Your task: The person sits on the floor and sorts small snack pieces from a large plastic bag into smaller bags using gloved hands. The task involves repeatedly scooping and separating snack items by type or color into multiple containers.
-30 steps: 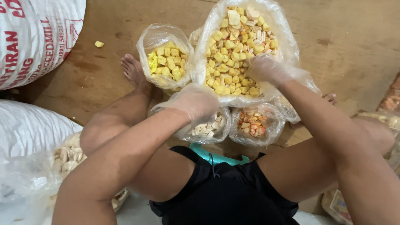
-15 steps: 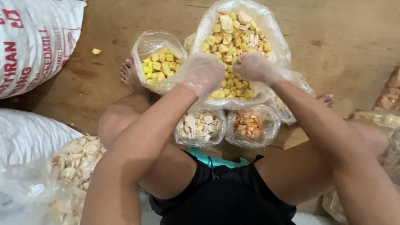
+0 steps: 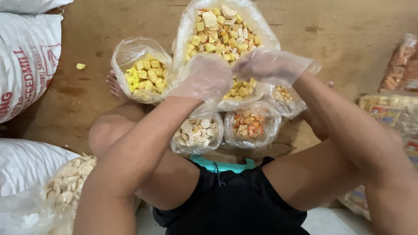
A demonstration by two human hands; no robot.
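Thin, clear, crinkled plastic gloves over both hands: left (image 3: 207, 80), right (image 3: 267, 65), loose and baggy at the wrists. Bare forearms, no sleeves. Black shorts (image 3: 235, 204) with a thin drawstring at the waist. Bare legs, bare foot (image 3: 115, 85).

Yellow snacks (image 3: 146, 78), black shorts (image 3: 235, 204)

Both gloved: left hand (image 3: 208, 79) and right hand (image 3: 266, 65) side by side over big bag (image 3: 224, 32) of yellow snack pieces; smaller bags (image 3: 198, 132) just below.
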